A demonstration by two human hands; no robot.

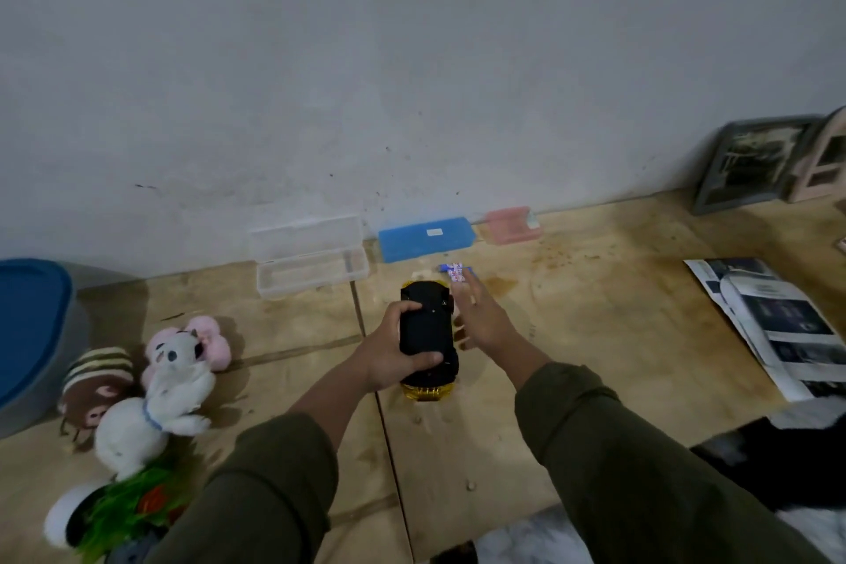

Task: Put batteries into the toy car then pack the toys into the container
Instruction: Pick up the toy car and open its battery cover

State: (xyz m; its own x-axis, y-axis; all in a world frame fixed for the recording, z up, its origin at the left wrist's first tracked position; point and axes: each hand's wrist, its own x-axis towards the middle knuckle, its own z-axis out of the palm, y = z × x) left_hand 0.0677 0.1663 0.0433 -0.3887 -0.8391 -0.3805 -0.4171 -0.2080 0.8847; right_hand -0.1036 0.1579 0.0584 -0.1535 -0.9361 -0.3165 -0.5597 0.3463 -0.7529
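A person in olive sleeves kneels over a plywood floor, the left hand (389,357) wrapped around an upturned toy car (428,337), black underside facing up and gold bodywork showing at both ends. The right hand (480,318) hovers just beside the car with fingers extended and spread, closing on nothing, its fingertips reaching toward a small blue-and-white battery pack (454,272) that lies on the floor just beyond the car's nose. The car looks like light, rigid moulded plastic, probably a little slick on its glossy shell, so the firm clasp across its flat chassis seems the sensible hold while the battery hatch is worked; the batteries themselves are likely small, hard and prone to rolling, best pinched from the sides. To the left, 3 plush toys, a white bear (151,403), a pink one (208,341) and a brown striped one (98,385), lie well apart from the car, soft enough to be grabbed anywhere. A grey tub with a blue lid (27,325) sits at the far left, probably the container. Clear (311,256), blue (425,238) and pink (512,224) boxes line the wall.
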